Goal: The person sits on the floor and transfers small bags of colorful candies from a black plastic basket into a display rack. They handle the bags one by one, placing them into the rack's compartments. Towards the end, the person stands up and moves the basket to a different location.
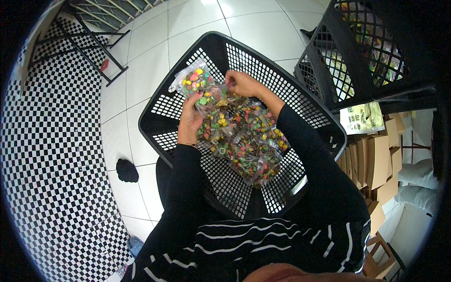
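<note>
My left hand (191,118) is closed on a clear plastic bag (195,81) of small round pieces in yellow, red, green and brown, held over the far left part of a black basket (162,89). Close to that bag, at its right, my right hand (242,84) has its fingers pinched together; what lies between them is too small to make out. Below both hands, a heap of similar clear bags (244,141) with the same coloured pieces fills the middle of the basket. The basket has slotted white-looking sides and a thick black rim.
Another black crate (329,51) with bagged goods stands at the far right. Beneath it are a gold packet (361,118) and stacked cardboard (378,160). A black folding stand (89,47) is at the far left, by a checkered surface (51,155). A dark cloth-like lump (127,170) lies on white tiles.
</note>
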Available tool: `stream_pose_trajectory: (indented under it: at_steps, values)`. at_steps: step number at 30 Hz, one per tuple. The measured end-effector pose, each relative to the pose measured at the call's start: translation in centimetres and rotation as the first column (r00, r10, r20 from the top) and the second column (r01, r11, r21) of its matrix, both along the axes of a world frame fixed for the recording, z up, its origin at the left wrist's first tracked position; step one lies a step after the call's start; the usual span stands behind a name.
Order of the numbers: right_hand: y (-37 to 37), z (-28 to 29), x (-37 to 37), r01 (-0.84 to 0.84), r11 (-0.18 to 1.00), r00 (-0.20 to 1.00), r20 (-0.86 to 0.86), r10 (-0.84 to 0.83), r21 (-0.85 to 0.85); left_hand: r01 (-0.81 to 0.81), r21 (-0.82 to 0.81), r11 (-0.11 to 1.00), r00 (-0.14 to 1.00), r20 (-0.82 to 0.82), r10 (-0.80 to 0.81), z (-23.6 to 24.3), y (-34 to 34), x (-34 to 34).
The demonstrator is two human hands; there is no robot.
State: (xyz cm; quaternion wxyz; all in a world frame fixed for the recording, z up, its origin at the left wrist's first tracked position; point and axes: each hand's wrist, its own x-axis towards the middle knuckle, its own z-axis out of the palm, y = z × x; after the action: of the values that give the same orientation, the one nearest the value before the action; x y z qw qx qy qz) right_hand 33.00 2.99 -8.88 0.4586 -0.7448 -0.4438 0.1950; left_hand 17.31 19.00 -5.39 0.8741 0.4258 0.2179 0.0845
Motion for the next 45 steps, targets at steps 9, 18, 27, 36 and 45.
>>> stream_pose_trajectory:
  at_steps: [9,18,27,36,45]
  values:
    - [-0.3,5.0,-0.2,0.143,0.98,0.9,-0.431,-0.072,0.135,0.341,-0.206,0.917,0.931,0.207,-0.299,-0.2,-0.4,-0.8]
    - [1.3,-6.3,0.2,0.174,0.982,0.835,-0.517,-0.187,-0.074,0.102,-0.12,0.988,0.992,0.08,-0.093,0.0,-0.3,0.1]
    - [3.7,-13.9,-8.5,-0.015,0.781,0.993,-0.103,-0.063,-0.624,0.026,-0.113,0.993,0.999,0.025,-0.023,-0.3,0.7,-1.1]
    - [3.6,-15.2,-9.3,0.072,0.951,0.931,-0.322,-0.173,-0.302,0.015,-0.119,0.993,0.997,0.081,-0.005,0.5,0.0,-0.9]
    - [3.3,-11.7,-12.4,0.035,0.91,0.966,-0.219,-0.137,-0.413,0.041,-0.113,0.993,0.992,0.126,-0.027,-0.3,0.4,-1.0]
